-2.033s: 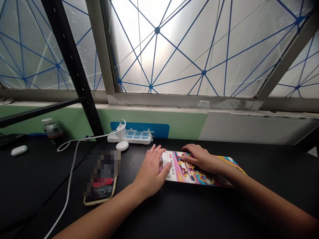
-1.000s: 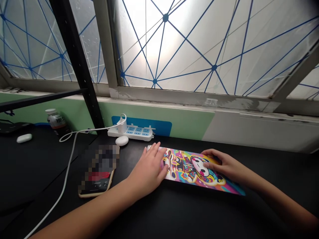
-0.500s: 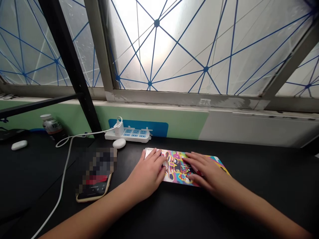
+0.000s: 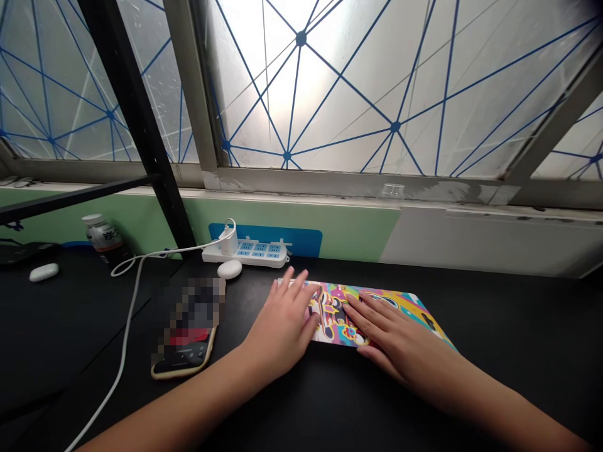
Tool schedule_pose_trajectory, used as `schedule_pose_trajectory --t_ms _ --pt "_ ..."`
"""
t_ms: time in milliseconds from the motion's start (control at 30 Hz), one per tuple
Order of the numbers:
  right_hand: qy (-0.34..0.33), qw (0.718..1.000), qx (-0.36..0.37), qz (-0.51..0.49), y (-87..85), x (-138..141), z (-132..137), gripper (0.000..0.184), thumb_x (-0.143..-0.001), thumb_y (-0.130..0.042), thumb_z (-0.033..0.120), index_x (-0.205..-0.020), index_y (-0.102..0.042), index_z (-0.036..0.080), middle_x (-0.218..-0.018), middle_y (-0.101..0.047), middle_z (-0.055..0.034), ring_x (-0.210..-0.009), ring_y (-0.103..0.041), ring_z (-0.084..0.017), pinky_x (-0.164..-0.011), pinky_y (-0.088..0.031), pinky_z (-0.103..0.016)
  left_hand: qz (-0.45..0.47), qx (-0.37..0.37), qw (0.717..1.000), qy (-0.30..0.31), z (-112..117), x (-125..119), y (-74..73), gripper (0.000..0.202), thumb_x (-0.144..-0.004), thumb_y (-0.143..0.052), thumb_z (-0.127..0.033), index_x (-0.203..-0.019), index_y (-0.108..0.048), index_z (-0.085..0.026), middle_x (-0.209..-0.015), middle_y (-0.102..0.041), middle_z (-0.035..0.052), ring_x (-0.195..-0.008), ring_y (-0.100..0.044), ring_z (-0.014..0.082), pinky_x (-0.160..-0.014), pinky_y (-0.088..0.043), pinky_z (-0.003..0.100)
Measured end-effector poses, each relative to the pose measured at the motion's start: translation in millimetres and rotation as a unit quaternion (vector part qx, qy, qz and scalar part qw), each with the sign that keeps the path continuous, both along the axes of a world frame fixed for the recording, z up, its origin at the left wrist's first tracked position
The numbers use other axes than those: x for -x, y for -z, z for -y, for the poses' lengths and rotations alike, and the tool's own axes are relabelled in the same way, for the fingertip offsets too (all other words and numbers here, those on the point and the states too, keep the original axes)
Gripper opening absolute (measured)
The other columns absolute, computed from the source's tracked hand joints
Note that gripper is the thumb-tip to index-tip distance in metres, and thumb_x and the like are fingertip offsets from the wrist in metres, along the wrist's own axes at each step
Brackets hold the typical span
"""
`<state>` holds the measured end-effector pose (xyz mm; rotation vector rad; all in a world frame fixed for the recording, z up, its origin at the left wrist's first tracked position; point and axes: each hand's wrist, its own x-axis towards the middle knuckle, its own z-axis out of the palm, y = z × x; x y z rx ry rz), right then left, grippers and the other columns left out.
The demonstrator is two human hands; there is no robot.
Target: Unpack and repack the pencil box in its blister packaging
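Black desk [image 4: 325,408], right hand [image 4: 393,339] now flatter

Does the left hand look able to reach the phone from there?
Probably yes: the phone lies left of the left hand, with no object visible between them, though the hand would have to leave the brightly printed item.

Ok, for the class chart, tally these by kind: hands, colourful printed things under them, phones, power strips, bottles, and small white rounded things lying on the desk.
Hands: 2 (left hand, right hand)
Colourful printed thing: 1
Phone: 1
Power strip: 1
Bottle: 1
Small white rounded things: 2 (middle one, far-left one)
Total: 8
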<state>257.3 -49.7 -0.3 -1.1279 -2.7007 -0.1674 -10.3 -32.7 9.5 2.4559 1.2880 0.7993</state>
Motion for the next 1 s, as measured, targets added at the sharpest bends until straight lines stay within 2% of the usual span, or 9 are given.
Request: schedule_pose_trajectory --t_ms 67,133,233,367,467,567,800,900,1000 --pt "0.006 1.000 -0.002 0.001 1.6 3.1 2.5 0.061 -0.101 -0.045 0.039 -0.157 -0.023 0.029 -0.158 -0.035 -0.0070 -0.144 -0.035 -0.035 -0.111 -0.041 -0.058 0.077 0.029 0.996 -0.039 -3.3 2.5 -1.7 0.048 -0.094 -0.053 -0.026 -0.141 -0.046 -0.022 -0.164 -0.025 0.0112 -0.153 -0.007 0.0316 -0.120 -0.022 0.058" --pt "0.013 1.000 -0.002 0.004 4.4 4.7 3.2 0.067 -0.099 -0.049 0.041 -0.158 -0.020 0.029 -0.158 -0.035 -0.0075 -0.143 -0.035 -0.036 -0.110 -0.042 -0.058 0.171 0.104 0.977 -0.071 -7.8 4.7 -2.9 0.051 -0.093 -0.050 -0.023 -0.143 -0.041 -0.021 -0.163 -0.027 0.0130 -0.152 -0.017 0.0309 -0.119 -0.027 0.055" --pt "0.020 1.000 -0.017 0.007 10.3 4.9 1.8 0.083 -0.094 -0.059 0.046 -0.159 -0.011 0.029 -0.158 -0.035 -0.0091 -0.143 -0.035 -0.038 -0.108 -0.044 -0.059 0.305 0.197 0.928 -0.086 -14.9 6.6 -3.0 0.049 -0.092 -0.044 -0.017 -0.141 -0.041 -0.023 -0.155 -0.042 0.0119 -0.143 -0.039 0.0281 -0.112 -0.041 0.048" --pt "0.020 1.000 -0.018 0.009 13.0 3.1 -0.5 0.087 -0.094 -0.060 0.048 -0.159 -0.005 0.030 -0.159 -0.034 -0.0091 -0.144 -0.035 -0.037 -0.109 -0.043 -0.059 0.454 0.229 0.854 -0.111 -21.1 6.4 -2.4 0.038 -0.092 -0.043 -0.017 -0.130 -0.046 -0.023 -0.151 -0.048 0.0121 -0.143 -0.041 0.0247 -0.110 -0.043 0.043" --pt "0.024 1.000 0.003 0.015 8.0 0.3 -1.5 0.081 -0.095 -0.055 0.051 -0.159 -0.010 0.030 -0.159 -0.035 -0.0091 -0.144 -0.033 -0.037 -0.110 -0.042 -0.059 0.541 0.253 0.794 -0.113 -22.9 4.5 -2.8 0.030 -0.094 -0.045 -0.019 -0.123 -0.048 -0.021 -0.147 -0.052 0.0128 -0.139 -0.046 0.0225 -0.113 -0.041 0.042" --pt "0.028 0.999 0.033 0.012 0.4 -2.4 -1.9 0.077 -0.095 -0.053 0.056 -0.158 -0.019 0.028 -0.159 -0.034 -0.0097 -0.145 -0.031 -0.038 -0.110 -0.040 -0.061 0.583 0.264 0.760 -0.110 -22.8 1.9 -3.6 0.022 -0.097 -0.045 -0.023 -0.118 -0.049 -0.019 -0.144 -0.056 0.0143 -0.136 -0.050 0.0214 -0.116 -0.038 0.040" --pt "0.038 0.998 0.060 0.000 -5.8 11.2 4.6 0.090 -0.088 -0.053 0.070 -0.158 -0.024 0.022 -0.158 -0.031 -0.0153 -0.145 -0.029 -0.042 -0.110 -0.039 -0.063 0.602 0.257 0.751 -0.083 -18.7 -1.4 -7.0 0.035 -0.104 -0.031 -0.040 -0.124 -0.048 -0.018 -0.149 -0.050 0.0150 -0.140 -0.045 0.0198 -0.120 -0.031 0.039" --pt "0.050 0.997 0.055 -0.011 0.1 24.2 7.7 0.097 -0.084 -0.054 0.074 -0.159 -0.021 0.022 -0.160 -0.029 -0.0161 -0.146 -0.026 -0.042 -0.112 -0.036 -0.062 0.577 0.255 0.770 -0.095 -19.5 -1.4 -5.9 0.039 -0.103 -0.030 -0.044 -0.126 -0.049 -0.018 -0.149 -0.051 0.0144 -0.141 -0.043 0.0211 -0.121 -0.029 0.040" --pt "0.065 0.997 0.048 -0.019 3.4 33.7 9.1 0.099 -0.082 -0.055 0.076 -0.159 -0.023 0.022 -0.159 -0.031 -0.0166 -0.146 -0.026 -0.044 -0.113 -0.035 -0.063 0.529 0.224 0.812 -0.102 -21.2 0.6 -2.7 0.038 -0.102 -0.034 -0.046 -0.126 -0.050 -0.020 -0.146 -0.054 0.0130 -0.140 -0.045 0.0233 -0.118 -0.033 0.043"
